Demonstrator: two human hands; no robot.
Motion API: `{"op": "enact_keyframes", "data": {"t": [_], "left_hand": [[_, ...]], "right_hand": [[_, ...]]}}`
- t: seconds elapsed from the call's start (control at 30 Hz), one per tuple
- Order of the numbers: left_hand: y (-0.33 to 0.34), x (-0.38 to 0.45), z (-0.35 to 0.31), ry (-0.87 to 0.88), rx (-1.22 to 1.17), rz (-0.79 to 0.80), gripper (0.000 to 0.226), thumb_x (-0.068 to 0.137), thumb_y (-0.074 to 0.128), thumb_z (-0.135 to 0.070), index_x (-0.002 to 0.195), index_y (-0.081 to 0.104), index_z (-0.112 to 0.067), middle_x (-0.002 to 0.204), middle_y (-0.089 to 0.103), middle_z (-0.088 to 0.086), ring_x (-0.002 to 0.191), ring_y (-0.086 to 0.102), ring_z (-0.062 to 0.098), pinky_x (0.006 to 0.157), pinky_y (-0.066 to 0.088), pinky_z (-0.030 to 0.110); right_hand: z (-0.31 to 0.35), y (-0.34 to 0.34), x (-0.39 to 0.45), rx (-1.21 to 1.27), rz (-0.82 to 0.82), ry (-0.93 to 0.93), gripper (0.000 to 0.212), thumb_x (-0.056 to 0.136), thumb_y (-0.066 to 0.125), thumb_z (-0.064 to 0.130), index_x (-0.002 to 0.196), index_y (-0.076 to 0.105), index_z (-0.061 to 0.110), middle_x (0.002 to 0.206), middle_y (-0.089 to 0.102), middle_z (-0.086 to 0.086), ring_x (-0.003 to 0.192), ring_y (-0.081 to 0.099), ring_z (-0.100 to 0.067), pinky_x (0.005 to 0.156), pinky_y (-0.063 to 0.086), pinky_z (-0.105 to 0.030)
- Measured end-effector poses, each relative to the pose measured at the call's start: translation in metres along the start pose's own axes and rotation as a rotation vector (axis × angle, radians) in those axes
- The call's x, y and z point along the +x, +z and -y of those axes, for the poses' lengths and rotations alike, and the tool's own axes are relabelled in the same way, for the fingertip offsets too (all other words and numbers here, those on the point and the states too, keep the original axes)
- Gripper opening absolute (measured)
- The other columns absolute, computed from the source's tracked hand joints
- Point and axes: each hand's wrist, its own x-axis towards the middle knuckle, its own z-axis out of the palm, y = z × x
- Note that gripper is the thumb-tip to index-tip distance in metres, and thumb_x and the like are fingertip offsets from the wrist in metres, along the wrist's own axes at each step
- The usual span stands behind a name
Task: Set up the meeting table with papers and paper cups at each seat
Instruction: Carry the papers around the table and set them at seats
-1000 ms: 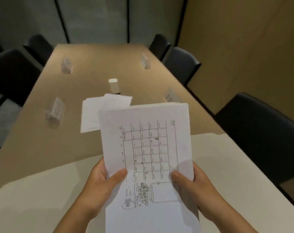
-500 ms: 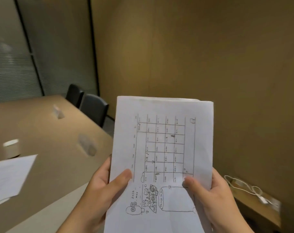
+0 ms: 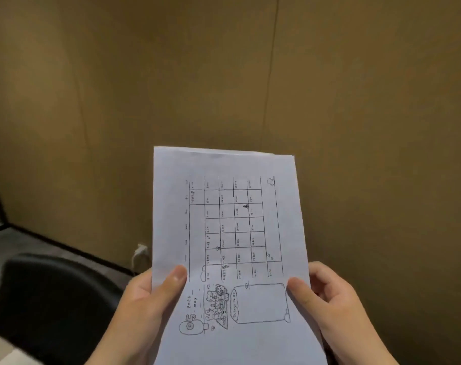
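Papers (image 3: 224, 206) (count unclear), two hands (image 3: 145, 306), one chair (image 3: 53, 299)

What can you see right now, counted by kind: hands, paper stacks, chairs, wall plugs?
Hands: 2, left hand and right hand, both gripping the paper stack
Paper stacks: 1, paper stack, sheet count cannot be told
Chairs: 1, black chair
Wall plugs: 1, white plug, partly hidden
Total: 5
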Motion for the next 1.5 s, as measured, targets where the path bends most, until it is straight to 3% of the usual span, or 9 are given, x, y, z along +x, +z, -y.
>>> {"op": "enact_keyframes", "data": {"t": [0.1,0.23,0.33,0.43,0.7,0.97,1.1,1.2,1.5], "left_hand": [[0.028,0.057,0.02,-0.013,-0.012,0.044,0.027,0.08,0.058,-0.019,0.094,0.077,-0.007,0.099,0.075,0.025,0.089,0.072,0.044,0.074,0.058,0.049],[0.043,0.138,0.039,-0.023,-0.059,0.091,0.027,0.081,0.056,-0.019,0.093,0.078,-0.009,0.101,0.076,0.022,0.088,0.074,0.037,0.065,0.062,0.04],[0.04,0.217,0.048,-0.018,-0.089,0.104,0.029,0.081,0.054,-0.017,0.094,0.078,-0.007,0.102,0.075,0.022,0.088,0.074,0.037,0.065,0.062,0.038],[0.033,0.299,0.046,0.001,-0.101,0.121,0.028,0.079,0.063,-0.024,0.093,0.078,-0.006,0.101,0.075,0.024,0.086,0.074,0.038,0.063,0.062,0.039],[-0.009,0.43,0.034,0.087,-0.085,0.009,0.075,0.041,0.091,-0.055,0.099,0.077,-0.011,0.104,0.076,0.017,0.091,0.075,0.034,0.065,0.061,0.036],[-0.13,0.537,0.016,0.243,-0.028,-0.32,0.064,0.043,0.09,-0.053,0.094,0.079,-0.016,0.098,0.078,0.014,0.087,0.076,0.03,0.066,0.061,0.035],[-0.201,0.577,-0.007,0.322,-0.012,-0.528,0.022,0.078,0.07,-0.026,0.095,0.079,-0.014,0.102,0.077,0.016,0.093,0.074,0.034,0.071,0.06,0.038],[-0.251,0.587,-0.031,0.393,-0.003,-0.662,0.021,0.085,0.061,-0.011,0.098,0.077,-0.007,0.105,0.076,0.018,0.096,0.073,0.032,0.073,0.061,0.035],[-0.413,0.576,-0.067,0.56,0.056,-1.064,0.027,0.086,0.054,-0.016,0.1,0.075,-0.006,0.109,0.074,0.021,0.102,0.071,0.035,0.085,0.058,0.041]], "right_hand": [[-0.016,-0.03,0.043,-0.024,0.011,0.06,0.016,0.083,0.065,0.013,0.097,0.068,0.006,0.087,0.078,-0.004,0.078,0.074,-0.019,0.06,0.055,-0.018],[-0.036,-0.039,0.115,0.079,0.131,0.132,0.031,0.083,0.073,0.028,0.109,0.066,0.013,0.101,0.077,-0.002,0.089,0.074,-0.017,0.069,0.057,-0.02],[-0.047,-0.036,0.193,0.064,0.277,0.148,0.016,0.08,0.063,0.024,0.081,0.076,0.015,0.073,0.073,0.004,0.063,0.065,-0.006,0.06,0.049,-0.012],[-0.06,-0.027,0.276,-0.027,0.354,0.153,0.023,0.085,0.057,0.022,0.074,0.078,0.021,0.077,0.074,0.006,0.068,0.066,-0.004,0.065,0.049,-0.012],[-0.092,0.033,0.446,-0.178,0.381,0.024,0.049,0.077,0.061,0.053,0.086,0.071,0.006,0.088,0.071,-0.019,0.076,0.065,-0.025,0.071,0.048,-0.028],[-0.153,0.204,0.611,0.017,0.578,0.019,0.049,0.076,0.066,0.051,0.102,0.072,0.01,0.102,0.075,-0.012,0.095,0.07,-0.035,0.085,0.054,-0.053],[-0.167,0.312,0.679,0.119,0.726,0.017,0.024,0.088,0.066,0.036,0.097,0.076,0.016,0.096,0.078,-0.004,0.087,0.075,-0.022,0.067,0.057,-0.028],[-0.164,0.392,0.709,0.17,0.866,0.034,0.022,0.087,0.057,0.022,0.092,0.077,0.015,0.091,0.079,-0.004,0.081,0.076,-0.018,0.058,0.056,-0.021],[-0.161,0.641,0.731,0.223,1.313,-0.06,0.024,0.086,0.066,0.033,0.098,0.075,0.015,0.09,0.079,0.0,0.081,0.075,-0.015,0.061,0.055,-0.018]]}}
